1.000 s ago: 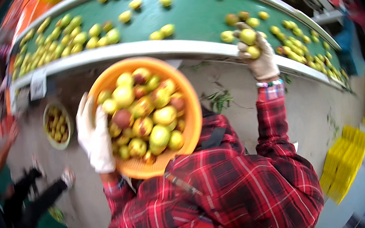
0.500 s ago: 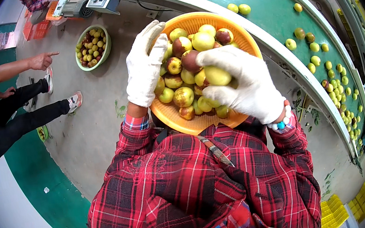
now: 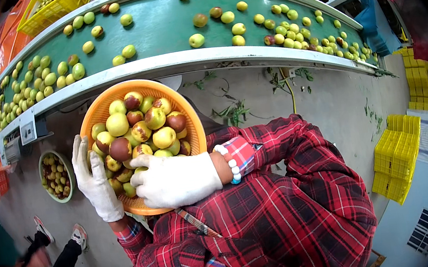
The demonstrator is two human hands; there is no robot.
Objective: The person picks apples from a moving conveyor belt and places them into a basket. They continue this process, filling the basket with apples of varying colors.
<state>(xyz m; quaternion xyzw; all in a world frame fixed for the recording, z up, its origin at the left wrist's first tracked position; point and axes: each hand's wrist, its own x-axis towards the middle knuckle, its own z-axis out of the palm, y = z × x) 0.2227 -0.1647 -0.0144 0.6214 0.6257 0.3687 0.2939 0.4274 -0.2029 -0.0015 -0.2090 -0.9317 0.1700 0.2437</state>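
Observation:
An orange plastic basket (image 3: 195,130) full of green and reddish-brown jujubes (image 3: 117,124) is in front of me, close to the conveyor. My left hand (image 3: 97,188), in a white glove, rests along the basket's left side with thumb and fingers stretched out and apart. Over the near part of the fruit lies my right hand (image 3: 177,180), also gloved, its fingers curled down among the jujubes. Its fingertips are partly hidden, so whatever they grip does not show.
Loose jujubes are scattered over a green conveyor belt (image 3: 158,31) across the far side. A pale green tub (image 3: 71,175) of fruit stands on the floor at left, near a person's legs (image 3: 62,264). Yellow crates (image 3: 396,156) are stacked at right.
The view has swung, so the conveyor now runs across the top and the basket appears farther left. My right hand has lowered onto the fruit; the green jujube it held no longer shows.

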